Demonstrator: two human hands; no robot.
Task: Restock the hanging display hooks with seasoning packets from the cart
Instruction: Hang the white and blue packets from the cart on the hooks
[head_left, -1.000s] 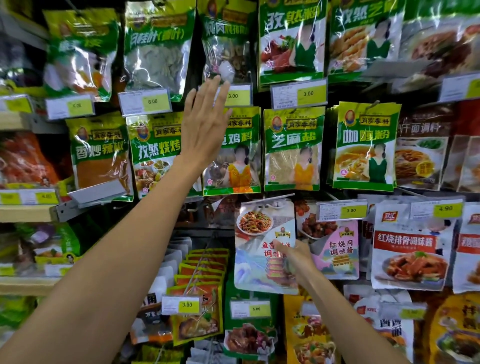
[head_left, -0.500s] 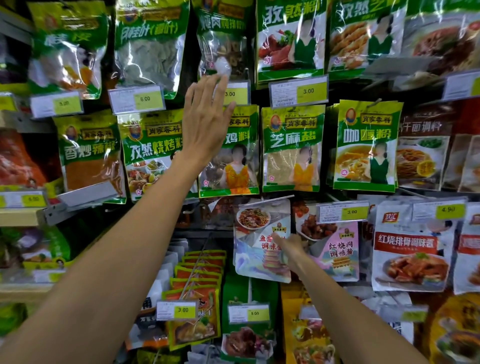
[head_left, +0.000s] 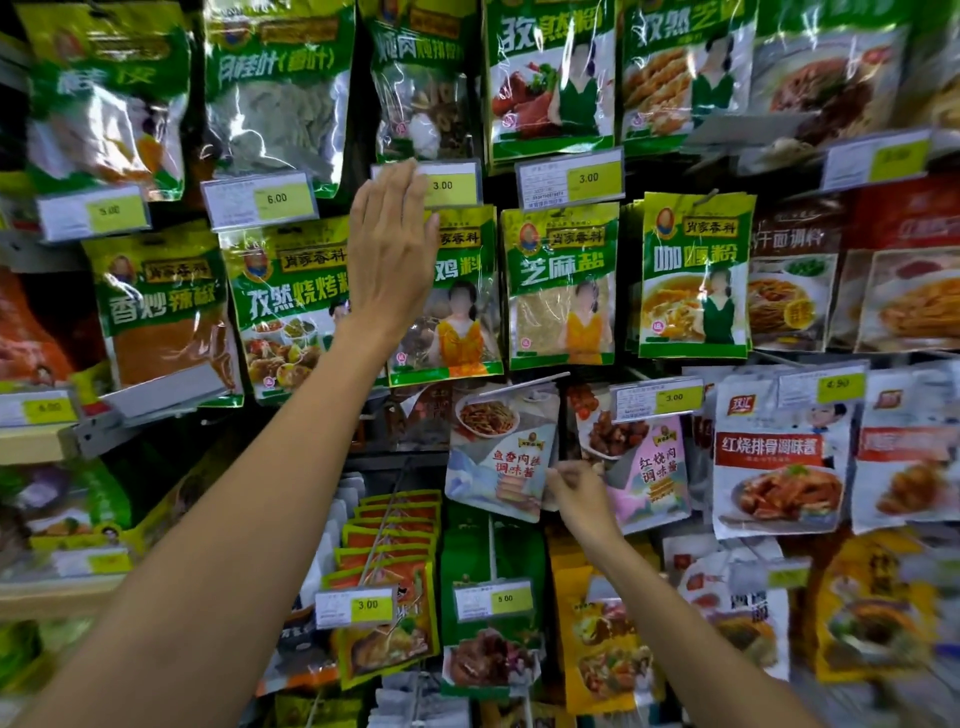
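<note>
My right hand (head_left: 579, 493) pinches the lower right edge of a pale seasoning packet (head_left: 498, 447) with a noodle dish picture, hanging tilted from a metal hook (head_left: 524, 384) in the middle of the display. My left hand (head_left: 392, 254) is raised with straight fingers in front of a green chicken-seasoning packet (head_left: 457, 312), its fingertips by the 3.00 price tag (head_left: 449, 184). Whether the left hand touches the packet I cannot tell. No cart is in view.
Rows of green packets hang above, such as the sesame salt packet (head_left: 563, 286) and the curry packet (head_left: 696, 275). A pink sauce packet (head_left: 647, 467) hangs right of my right hand. Orange packets (head_left: 395, 540) fill a hook lower left. Price tags stick out on every hook.
My right hand has shifted to the packet's lower right edge, and the packet has swung a little toward the display. My left hand stays raised at about the same spot.
</note>
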